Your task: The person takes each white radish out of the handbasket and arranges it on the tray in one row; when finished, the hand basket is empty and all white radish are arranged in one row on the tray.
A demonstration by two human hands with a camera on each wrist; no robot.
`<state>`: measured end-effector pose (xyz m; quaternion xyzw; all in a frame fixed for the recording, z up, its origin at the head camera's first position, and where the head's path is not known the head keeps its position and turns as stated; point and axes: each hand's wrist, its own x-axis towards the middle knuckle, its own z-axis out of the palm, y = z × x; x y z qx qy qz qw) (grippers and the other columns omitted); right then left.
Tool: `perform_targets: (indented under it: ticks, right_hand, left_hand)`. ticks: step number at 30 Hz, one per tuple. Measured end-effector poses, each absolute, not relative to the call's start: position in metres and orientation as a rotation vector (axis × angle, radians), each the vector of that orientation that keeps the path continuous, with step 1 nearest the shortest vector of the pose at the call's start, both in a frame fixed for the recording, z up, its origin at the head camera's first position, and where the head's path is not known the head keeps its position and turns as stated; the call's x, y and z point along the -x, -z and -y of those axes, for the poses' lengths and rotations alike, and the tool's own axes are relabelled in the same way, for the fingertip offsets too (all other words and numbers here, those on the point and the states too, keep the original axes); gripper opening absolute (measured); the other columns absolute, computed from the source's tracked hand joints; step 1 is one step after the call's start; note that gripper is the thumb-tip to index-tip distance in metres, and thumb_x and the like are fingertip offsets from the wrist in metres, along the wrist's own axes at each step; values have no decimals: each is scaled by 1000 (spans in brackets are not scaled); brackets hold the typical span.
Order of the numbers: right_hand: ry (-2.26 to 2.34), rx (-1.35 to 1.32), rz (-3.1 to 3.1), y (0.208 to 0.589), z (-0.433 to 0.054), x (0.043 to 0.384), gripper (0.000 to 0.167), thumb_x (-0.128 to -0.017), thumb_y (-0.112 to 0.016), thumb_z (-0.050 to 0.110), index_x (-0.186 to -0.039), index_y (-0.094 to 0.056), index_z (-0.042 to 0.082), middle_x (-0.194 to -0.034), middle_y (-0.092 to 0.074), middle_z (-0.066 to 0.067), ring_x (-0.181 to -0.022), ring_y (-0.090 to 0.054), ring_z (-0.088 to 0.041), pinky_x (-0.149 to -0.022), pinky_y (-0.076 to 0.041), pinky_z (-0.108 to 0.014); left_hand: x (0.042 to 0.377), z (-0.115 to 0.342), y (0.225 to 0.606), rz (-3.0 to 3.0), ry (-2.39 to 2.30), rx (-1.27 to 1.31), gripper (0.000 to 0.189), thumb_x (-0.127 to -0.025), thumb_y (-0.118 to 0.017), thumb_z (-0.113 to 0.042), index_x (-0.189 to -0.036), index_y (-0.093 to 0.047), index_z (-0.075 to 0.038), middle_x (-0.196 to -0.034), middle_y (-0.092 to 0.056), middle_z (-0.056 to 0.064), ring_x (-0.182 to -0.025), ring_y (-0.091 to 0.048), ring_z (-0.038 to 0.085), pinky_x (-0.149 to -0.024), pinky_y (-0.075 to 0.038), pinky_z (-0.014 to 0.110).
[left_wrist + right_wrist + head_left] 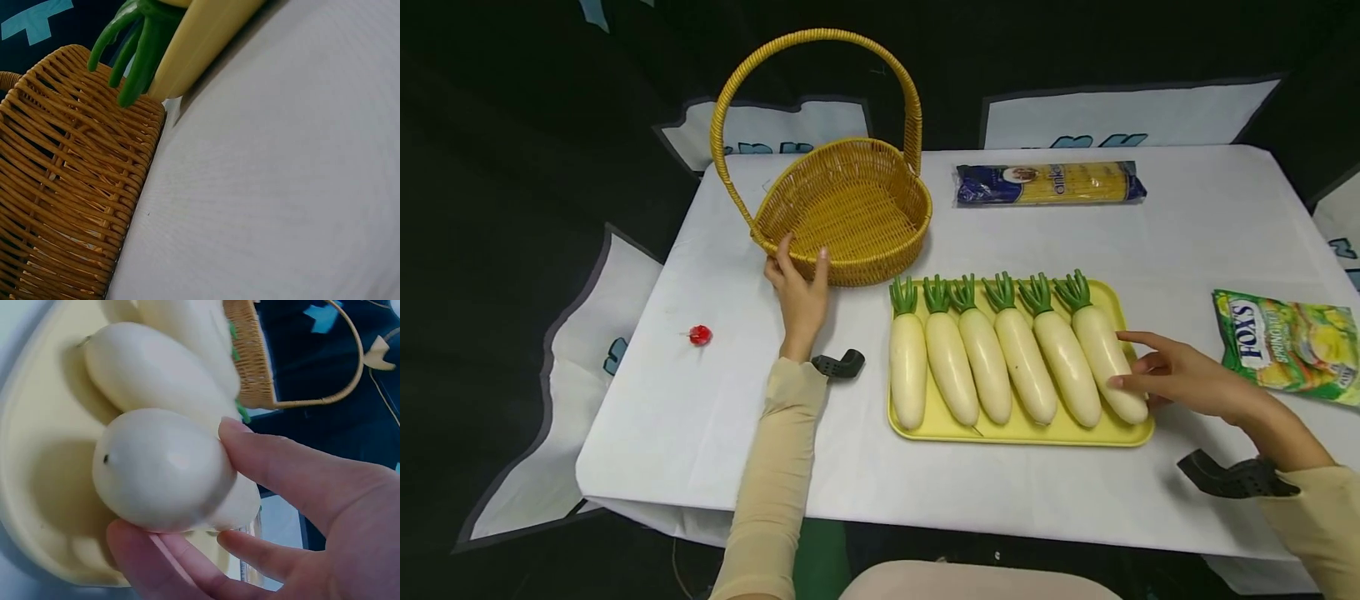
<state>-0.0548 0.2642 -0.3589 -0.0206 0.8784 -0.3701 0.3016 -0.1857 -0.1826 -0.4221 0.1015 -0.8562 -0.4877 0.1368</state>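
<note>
Several white radishes (pixel 981 367) with green tops lie side by side on a yellow tray (pixel 1022 435). My right hand (pixel 1187 379) holds the rightmost radish (pixel 1108 362) near its lower end. In the right wrist view, the thumb presses one side of this radish (pixel 162 469) and the fingers are on the other. My left hand (pixel 803 302) touches the near rim of a wicker basket (pixel 865 271), its thumb and index finger spread and fairly straight. The basket's inside shows no contents. In the left wrist view, basket weave (pixel 69 187) and radish greens (pixel 144 50) appear, but no hand.
A pack of noodles (pixel 1052 183) lies at the back of the white table (pixel 737 450). To the right is a green FOX'S candy bag (pixel 1288 342). A small red wrapped item (pixel 700 335) lies at left. The basket's tall handle (pixel 820 35) arches upward.
</note>
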Motion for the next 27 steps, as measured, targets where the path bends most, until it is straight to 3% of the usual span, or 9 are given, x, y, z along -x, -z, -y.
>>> perform_targets:
  ticks: [5,10,15,19,22,27]
  right_hand:
    - [890,113,-2422,360,-258,52,81,-84,-62,36,-141,-18,-1,-103,-54,-20,-83,-58,-20,-61,-49,-29]
    - [759,178,-2502,360,-251,50,83,-83,-62,40,-140,-20,-4,-103,-56,-21,-91,-58,-29,-64,-47,-32]
    - [744,213,-2522,359,-244,50,78,-87,-57,41,-139,-21,-4,-109,-56,-24,-94,-58,-33,-66,-47,-35]
    - [726,252,-2587,353,-242,48,69,-89,-54,41,-137,-31,-3,-112,-56,-25,-95,-58,-34,-65,-48,-36]
    - [706,309,-2640,347,-240,42,60,-89,-55,40,-133,-41,1,-114,-56,-23,-95,-58,-33,-66,-48,-37]
    - [626,404,-2757,327,-222,28,53,-88,-55,41,-130,-47,11,-124,-51,-19,-106,-53,-36,-75,-47,-48]
  left_hand:
    - [183,182,423,2489,1410,-294,68,-84,-40,-64,-140,-18,-32,-143,-6,19,-130,-25,41,-99,-30,57]
    - [178,182,419,2517,1427,-325,69,-84,-39,-65,-141,-14,-34,-145,-3,19,-132,-21,42,-99,-30,57]
    - [169,183,409,2593,1476,-332,77,-83,-36,-67,-142,6,-40,-149,9,19,-134,-13,46,-101,-26,61]
    - [148,183,391,2725,1693,-224,87,-85,-38,-64,-138,26,-37,-150,23,9,-137,-7,42,-106,-19,59]
    - [122,181,368,2944,1779,63,86,-88,-41,-57,-137,26,-36,-150,23,0,-138,-10,38,-108,-19,53]
    - [78,169,318,3210,1385,921,79,-87,-51,-49,-144,1,-33,-153,-2,-10,-140,-14,19,-111,-20,43]
